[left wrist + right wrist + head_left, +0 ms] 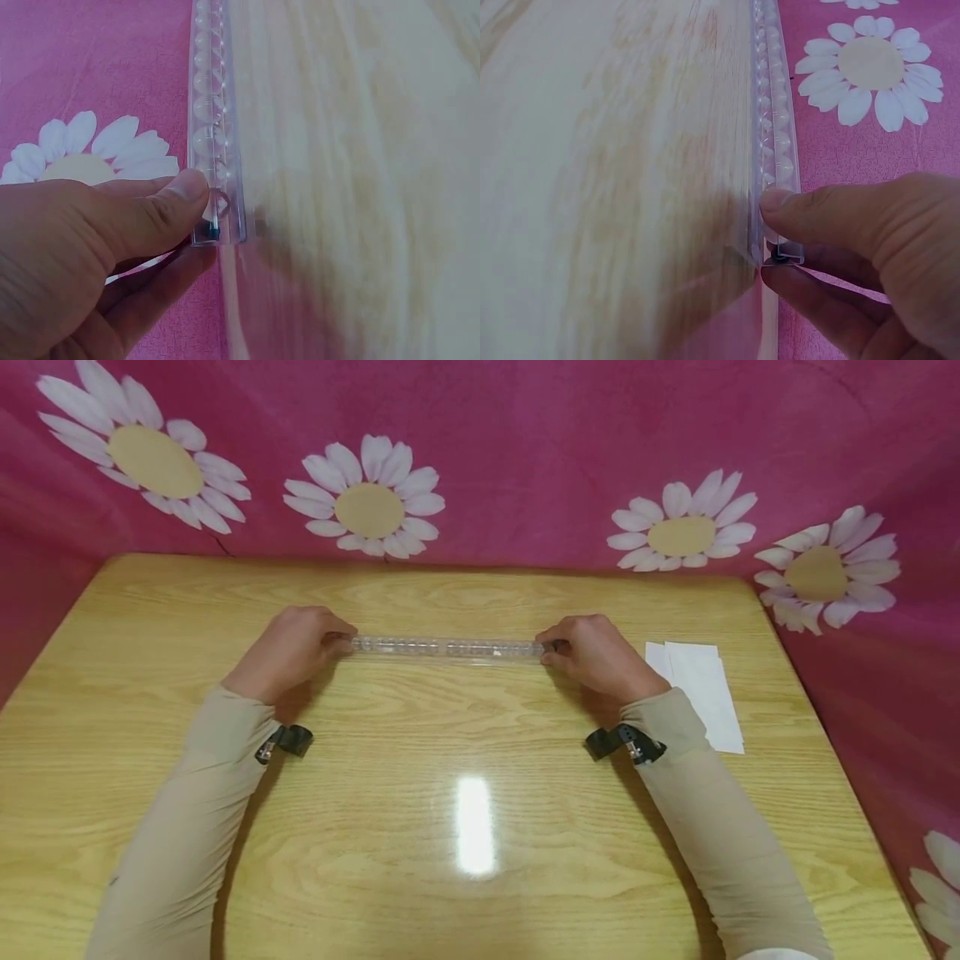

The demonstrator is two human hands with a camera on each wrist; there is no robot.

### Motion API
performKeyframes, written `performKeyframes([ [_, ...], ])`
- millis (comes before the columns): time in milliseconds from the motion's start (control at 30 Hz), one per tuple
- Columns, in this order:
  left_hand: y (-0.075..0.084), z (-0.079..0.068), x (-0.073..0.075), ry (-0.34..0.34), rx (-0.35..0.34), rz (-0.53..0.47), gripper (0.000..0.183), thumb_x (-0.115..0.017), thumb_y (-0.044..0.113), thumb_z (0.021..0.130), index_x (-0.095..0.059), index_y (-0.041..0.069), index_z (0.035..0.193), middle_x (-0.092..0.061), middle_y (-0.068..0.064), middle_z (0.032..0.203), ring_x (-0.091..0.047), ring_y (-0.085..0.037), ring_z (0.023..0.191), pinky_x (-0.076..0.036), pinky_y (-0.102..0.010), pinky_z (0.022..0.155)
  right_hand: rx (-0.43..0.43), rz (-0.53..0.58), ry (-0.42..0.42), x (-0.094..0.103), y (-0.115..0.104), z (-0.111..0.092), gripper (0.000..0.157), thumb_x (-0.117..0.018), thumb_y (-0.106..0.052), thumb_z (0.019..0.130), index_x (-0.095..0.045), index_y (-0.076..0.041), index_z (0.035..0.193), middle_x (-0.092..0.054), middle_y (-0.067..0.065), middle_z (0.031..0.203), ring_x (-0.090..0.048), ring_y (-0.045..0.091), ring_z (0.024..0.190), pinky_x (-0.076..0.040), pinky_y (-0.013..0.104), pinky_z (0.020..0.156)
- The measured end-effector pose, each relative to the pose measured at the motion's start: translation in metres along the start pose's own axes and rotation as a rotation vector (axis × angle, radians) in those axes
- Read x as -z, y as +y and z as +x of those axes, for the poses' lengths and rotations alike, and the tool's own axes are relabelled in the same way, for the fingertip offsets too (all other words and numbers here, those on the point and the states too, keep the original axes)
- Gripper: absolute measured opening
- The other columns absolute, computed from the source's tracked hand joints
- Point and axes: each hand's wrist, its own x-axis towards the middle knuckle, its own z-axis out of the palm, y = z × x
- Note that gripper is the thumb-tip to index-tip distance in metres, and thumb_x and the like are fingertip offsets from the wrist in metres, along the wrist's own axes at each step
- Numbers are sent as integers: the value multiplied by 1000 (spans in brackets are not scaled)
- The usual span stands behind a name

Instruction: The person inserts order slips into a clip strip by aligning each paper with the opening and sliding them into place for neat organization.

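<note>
A long, narrow transparent plastic case (472,649) lies crosswise between my two hands, with a row of see-through round pieces (204,105) inside it. My left hand (292,647) pinches its left end between thumb and fingers. At the opposite end, my right hand (596,652) grips the case in the same way. A small dark spot shows at each end of the case in the wrist views. I cannot tell whether the case touches the table or is held just above it.
White paper sheets (705,693) lie overlapped on the wooden table (390,827), beside my right wrist. A pink cloth with daisies (517,460) hangs behind the table and along its sides. Light glares off the tabletop near the middle.
</note>
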Motion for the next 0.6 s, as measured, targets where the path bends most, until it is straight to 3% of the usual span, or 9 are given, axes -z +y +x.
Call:
performKeyframes([
  [600, 1, 1, -5, -17, -17, 46, 19, -65, 2, 98, -77, -1, 112, -77, -20, 113, -72, -37, 106, -56, -52, 96, -15, -10, 22, 0, -3, -3, 29, -76, -17, 93, -77, -5, 120, -79, 13, 108, -66, 21, 88, -57, 41, 85],
])
